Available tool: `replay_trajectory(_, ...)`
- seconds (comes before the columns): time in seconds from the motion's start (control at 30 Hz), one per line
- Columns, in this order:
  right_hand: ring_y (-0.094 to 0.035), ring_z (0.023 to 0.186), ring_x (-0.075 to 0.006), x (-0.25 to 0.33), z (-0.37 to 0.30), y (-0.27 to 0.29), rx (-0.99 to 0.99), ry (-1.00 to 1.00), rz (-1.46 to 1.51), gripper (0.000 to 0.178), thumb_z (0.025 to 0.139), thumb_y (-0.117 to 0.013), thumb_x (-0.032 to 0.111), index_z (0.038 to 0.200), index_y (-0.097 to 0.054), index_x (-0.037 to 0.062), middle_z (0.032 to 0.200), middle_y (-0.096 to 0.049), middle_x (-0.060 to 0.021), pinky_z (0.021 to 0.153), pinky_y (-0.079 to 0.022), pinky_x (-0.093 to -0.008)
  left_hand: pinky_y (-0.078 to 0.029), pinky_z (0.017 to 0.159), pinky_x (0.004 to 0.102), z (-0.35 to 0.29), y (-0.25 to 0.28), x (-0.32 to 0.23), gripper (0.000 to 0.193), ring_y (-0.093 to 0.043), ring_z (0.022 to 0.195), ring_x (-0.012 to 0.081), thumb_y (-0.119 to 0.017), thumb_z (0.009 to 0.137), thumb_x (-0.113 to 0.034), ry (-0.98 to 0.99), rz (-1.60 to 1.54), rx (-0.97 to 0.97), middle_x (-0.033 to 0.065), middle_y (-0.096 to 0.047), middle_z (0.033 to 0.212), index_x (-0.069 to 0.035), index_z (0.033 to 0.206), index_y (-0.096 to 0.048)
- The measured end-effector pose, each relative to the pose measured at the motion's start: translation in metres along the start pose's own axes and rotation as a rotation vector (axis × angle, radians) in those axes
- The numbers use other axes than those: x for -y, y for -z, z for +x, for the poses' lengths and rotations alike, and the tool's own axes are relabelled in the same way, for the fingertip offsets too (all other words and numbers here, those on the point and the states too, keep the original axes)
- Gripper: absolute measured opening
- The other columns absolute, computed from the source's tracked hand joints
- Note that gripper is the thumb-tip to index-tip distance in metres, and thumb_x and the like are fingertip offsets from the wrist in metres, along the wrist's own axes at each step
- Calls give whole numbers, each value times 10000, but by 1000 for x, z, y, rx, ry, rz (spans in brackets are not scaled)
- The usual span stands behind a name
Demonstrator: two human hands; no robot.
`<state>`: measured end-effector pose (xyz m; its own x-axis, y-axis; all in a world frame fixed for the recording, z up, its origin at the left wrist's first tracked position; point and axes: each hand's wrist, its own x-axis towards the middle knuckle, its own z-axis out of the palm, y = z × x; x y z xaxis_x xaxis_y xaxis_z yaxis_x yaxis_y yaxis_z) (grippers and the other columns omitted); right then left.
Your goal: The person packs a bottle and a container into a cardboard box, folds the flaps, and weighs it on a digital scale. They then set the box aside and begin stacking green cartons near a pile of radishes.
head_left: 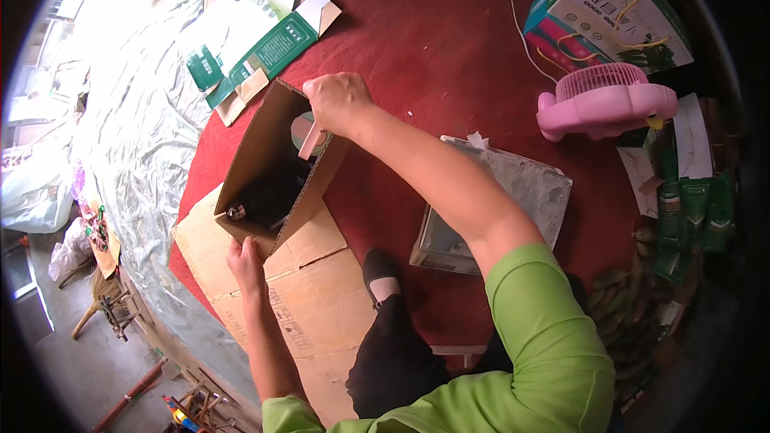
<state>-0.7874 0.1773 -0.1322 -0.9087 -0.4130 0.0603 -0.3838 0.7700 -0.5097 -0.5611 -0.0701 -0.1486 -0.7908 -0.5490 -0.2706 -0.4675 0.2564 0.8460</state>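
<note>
Cardboard box (313, 192), open-topped and tilted, is sitting between 9 and 10 o'clock from the middle of the view, partly over a flattened sheet of cardboard (313, 293) that is lying at 7 o'clock on a red mat (401, 24). At 8 o'clock, the person's left hand (247, 266) is gripping the box's lower edge with its fingers. At 11 o'clock, the right hand (341, 103) is resting over the upper rim, its fingers curling closed and apparently gripping a pink strip (311, 140) that is pointing down into the box. Whether they are also pinching the rim, I cannot tell. Something dark is filling much of the inside, too shadowed to name. A cloudy-lidded tub (533, 188) is standing at 3 o'clock, under the right arm, and a pink fan (605, 104) at 2 o'clock. As a judgement, the tilt is inviting a spill: if the left fingers were slipping, the box could be tipping over; if the strip were catching the rim, it could be bending.
</note>
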Motion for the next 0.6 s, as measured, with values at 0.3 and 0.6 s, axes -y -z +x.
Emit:
replay_trajectory(0.3,-657,847,-254,-1,17,-3,8,-63,-12,141,743,-546,84,802,-673,101,879,-672,-110,709,-522,-355,-314,391,204,30,6,-12,119,-409,439,55,-444,848,-72,-44,23,22,-14,-489,578,-57,768,-530)
replay_trajectory(0.6,-606,883,-317,-24,-37,13,-77,-43,195,201,831,-518,245,870,-619,77,895,-636,-136,768,-474,-439,-446,420,232,24,3,-3,199,-517,530,81,-469,916,-241,27,-62,1,6,-562,699,-57,898,-543)
